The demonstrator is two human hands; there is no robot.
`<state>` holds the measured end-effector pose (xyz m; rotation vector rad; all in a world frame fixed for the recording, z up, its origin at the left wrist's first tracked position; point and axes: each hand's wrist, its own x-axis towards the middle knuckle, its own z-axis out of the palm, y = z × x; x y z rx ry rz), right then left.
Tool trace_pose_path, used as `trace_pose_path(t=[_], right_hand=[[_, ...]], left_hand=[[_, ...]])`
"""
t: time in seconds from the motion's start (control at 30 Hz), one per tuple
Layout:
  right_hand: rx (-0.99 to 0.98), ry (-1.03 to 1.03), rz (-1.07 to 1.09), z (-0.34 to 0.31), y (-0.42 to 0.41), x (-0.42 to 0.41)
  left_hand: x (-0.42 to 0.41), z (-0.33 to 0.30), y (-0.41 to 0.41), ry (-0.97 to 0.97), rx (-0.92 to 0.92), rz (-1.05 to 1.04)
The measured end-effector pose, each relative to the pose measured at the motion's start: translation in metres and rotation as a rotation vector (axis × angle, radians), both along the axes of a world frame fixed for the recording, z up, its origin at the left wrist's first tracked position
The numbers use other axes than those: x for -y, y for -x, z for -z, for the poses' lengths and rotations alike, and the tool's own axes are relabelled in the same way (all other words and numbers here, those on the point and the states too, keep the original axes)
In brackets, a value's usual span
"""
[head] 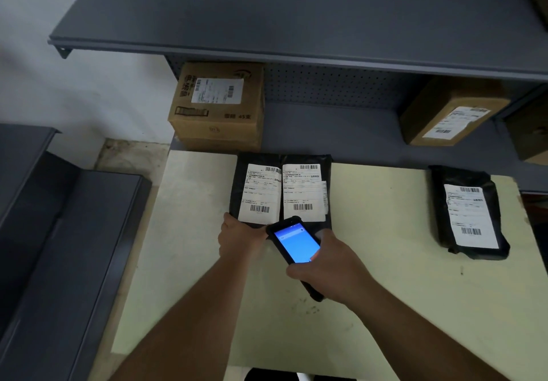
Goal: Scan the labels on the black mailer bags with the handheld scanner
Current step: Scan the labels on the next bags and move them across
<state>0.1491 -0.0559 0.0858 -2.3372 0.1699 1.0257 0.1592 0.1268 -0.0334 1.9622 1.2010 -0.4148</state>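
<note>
Two black mailer bags lie side by side at the far edge of the pale table (385,277), each with a white label facing up: the left bag (239,185) and the right bag (325,161). My left hand (238,240) grips the near edge of the left bag. My right hand (329,268) holds the black handheld scanner (295,244), its blue screen lit and its top end over the near edge of the two bags. A third black mailer bag (439,203) with a label lies apart at the right.
A grey metal shelf unit (296,25) stands behind the table. On its lower shelf sit a labelled cardboard box (216,131) at the left and another box (430,114) at the right. Grey metal shelving panels (59,247) lie to the left.
</note>
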Motion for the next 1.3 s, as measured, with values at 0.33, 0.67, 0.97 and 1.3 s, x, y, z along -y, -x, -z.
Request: trace_pose_path(t=[0.33, 0.67, 0.97, 1.3], right_hand=[[-0.049, -0.019, 0.073, 0.002, 0.002, 0.007], [-0.032, -0.011, 0.069, -0.003, 0.001, 0.018], [-0.011, 0.005, 0.051, -0.01, 0.008, 0.031], [0.023, -0.019, 0.047, -0.022, 0.011, 0.038]], left_hand=[[0.005, 0.005, -0.001, 0.009, 0.001, -0.033], [0.02, 0.0, -0.005, -0.023, 0.0, -0.053], [0.01, -0.001, -0.001, 0.044, 0.018, -0.167], [-0.017, -0.009, 0.013, 0.39, 0.118, -0.29]])
